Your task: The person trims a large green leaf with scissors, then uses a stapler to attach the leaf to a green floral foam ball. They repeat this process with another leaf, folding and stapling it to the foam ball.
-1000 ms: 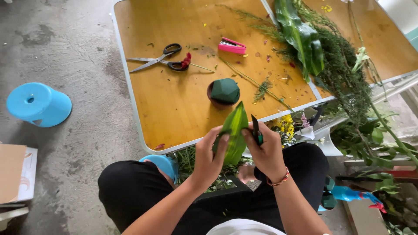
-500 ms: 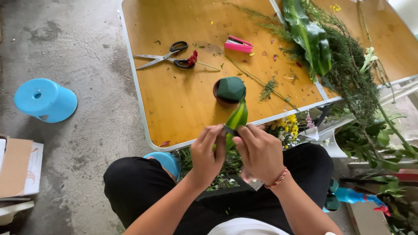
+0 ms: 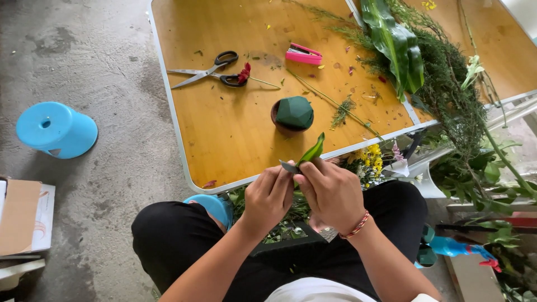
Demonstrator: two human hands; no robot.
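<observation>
My left hand [image 3: 268, 198] and my right hand [image 3: 331, 193] are pressed together above my lap, just in front of the table edge. My left hand pinches a narrow green leaf [image 3: 313, 151], and only the leaf's tip sticks up past my fingers. A small grey knife blade [image 3: 289, 166] pokes out to the left between the fingertips, and my right hand seems to hold it. A red string bracelet sits on my right wrist. Just beyond my hands, a brown pot with a green foam block [image 3: 293, 114] stands on the wooden table [image 3: 224, 140].
Scissors [image 3: 204, 71], a red flower stem [image 3: 244, 73] and a pink stapler [image 3: 304, 54] lie on the table. A big leaf [image 3: 394, 42] and loose greenery [image 3: 453, 95] cover its right side. Yellow flowers [image 3: 372, 156] sit under the edge. A blue stool [image 3: 56, 130] and cardboard [image 3: 19, 218] are on the left floor.
The leaf shows much less above my fingers than a second ago. My hands have closed together around it, and the blade now lies across its base.
</observation>
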